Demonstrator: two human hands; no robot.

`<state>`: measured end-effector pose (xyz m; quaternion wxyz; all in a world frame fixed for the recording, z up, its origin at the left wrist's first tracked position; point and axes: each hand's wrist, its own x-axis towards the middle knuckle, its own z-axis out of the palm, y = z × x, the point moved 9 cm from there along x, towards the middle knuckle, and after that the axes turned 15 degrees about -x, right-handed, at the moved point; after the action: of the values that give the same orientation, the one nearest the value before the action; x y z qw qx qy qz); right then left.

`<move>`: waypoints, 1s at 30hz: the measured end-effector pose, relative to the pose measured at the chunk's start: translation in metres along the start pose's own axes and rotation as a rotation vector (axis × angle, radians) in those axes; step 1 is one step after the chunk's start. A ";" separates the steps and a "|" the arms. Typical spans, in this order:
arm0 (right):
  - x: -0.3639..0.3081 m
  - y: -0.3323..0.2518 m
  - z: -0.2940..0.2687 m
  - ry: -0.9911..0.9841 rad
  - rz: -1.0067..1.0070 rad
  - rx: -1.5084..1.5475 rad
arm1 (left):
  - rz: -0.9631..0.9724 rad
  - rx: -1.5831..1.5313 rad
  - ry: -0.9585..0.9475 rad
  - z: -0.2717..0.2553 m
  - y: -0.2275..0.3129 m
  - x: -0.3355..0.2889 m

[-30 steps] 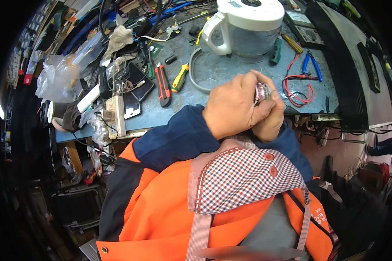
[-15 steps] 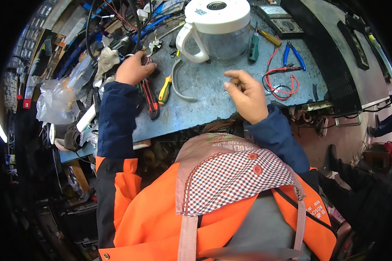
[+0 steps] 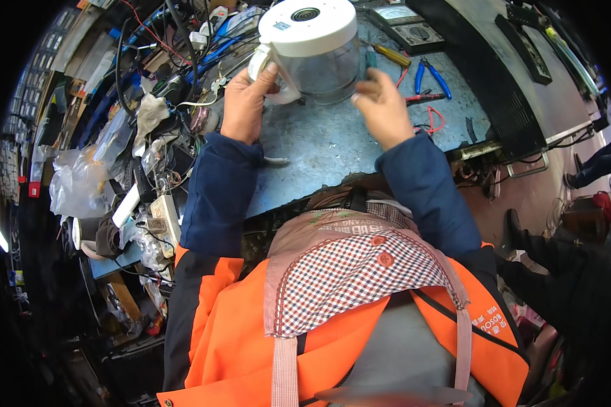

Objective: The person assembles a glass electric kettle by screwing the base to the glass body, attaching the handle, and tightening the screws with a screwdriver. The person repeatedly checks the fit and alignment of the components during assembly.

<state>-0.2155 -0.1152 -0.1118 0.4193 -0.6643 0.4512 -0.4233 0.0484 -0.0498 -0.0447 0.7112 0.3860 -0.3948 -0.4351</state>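
Observation:
A glass jug (image 3: pixel 322 71) with a white lid (image 3: pixel 319 42) stands upright on the blue-grey bench. My left hand (image 3: pixel 244 102) is closed round its white handle (image 3: pixel 286 87), thumb in front and the other fingers mostly hidden behind. Just right of the jug's lower side, my right hand (image 3: pixel 385 108) is partly smeared by motion. Its fingers are bent and loosely apart, with nothing seen in them. Beyond those fingers, a green-handled screwdriver (image 3: pixel 371 57) is partly covered. A curved grey strip (image 3: pixel 276 161) shows beside my left wrist, mostly hidden by my arm.
Blue-handled pliers (image 3: pixel 433 77), a yellow-handled screwdriver (image 3: pixel 392 55) and a red wire (image 3: pixel 433 122) lie on the right. Behind them sits a multimeter (image 3: pixel 414 34). Cables, a clear plastic bag (image 3: pixel 81 183) and parts crowd the left. A long black panel (image 3: pixel 478 71) borders the right side.
My left hand has left the small parts on the left and taken hold of the jug's handle. My right hand has moved up towards the jug. The whole view has shifted slightly.

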 end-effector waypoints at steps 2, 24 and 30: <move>0.008 -0.008 -0.022 0.184 -0.084 -0.077 | 0.058 0.003 0.102 -0.012 0.012 0.010; -0.032 -0.068 -0.008 0.028 -0.671 -0.285 | 0.882 1.582 -1.259 0.224 0.029 -0.064; -0.042 -0.055 -0.009 0.077 -0.535 -0.535 | 1.119 1.721 -1.123 0.244 0.011 -0.106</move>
<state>-0.2203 -0.0635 -0.0651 0.0885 -0.8282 0.3720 -0.4098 -0.1995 0.0011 0.0360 0.0332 0.2660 -0.9330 0.2402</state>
